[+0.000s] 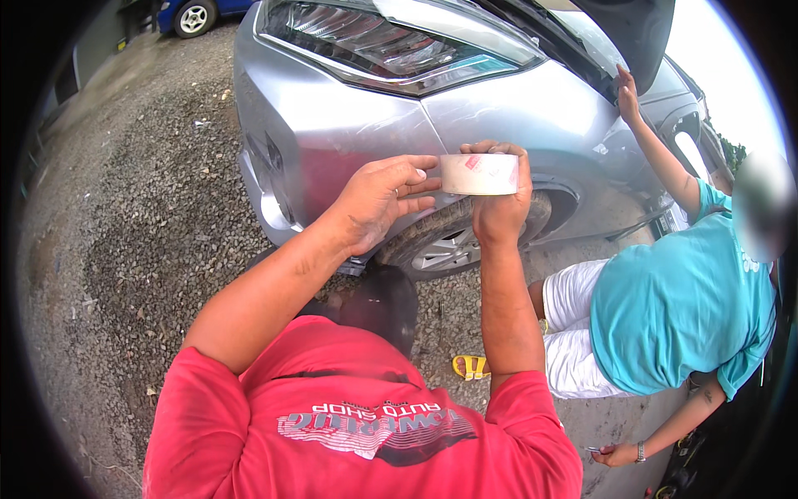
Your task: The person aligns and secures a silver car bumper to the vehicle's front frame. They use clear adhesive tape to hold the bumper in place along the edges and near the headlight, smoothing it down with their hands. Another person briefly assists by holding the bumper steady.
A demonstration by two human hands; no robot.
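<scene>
A wide roll of pale packing tape is gripped in my right hand, whose fingers wrap over its top and far side. At the roll's left side is my left hand, its fingers apart and pointing toward the tape. Whether the left fingertips touch the roll, I cannot tell. Both hands are raised in front of the silver car's front fender, above the front wheel. The car's headlight lies farther off, beyond my hands.
On the right stands another person in a teal shirt, one hand up by the raised hood, the other holding a small object. Gravel covers the ground at left. A blue car is parked at the far left.
</scene>
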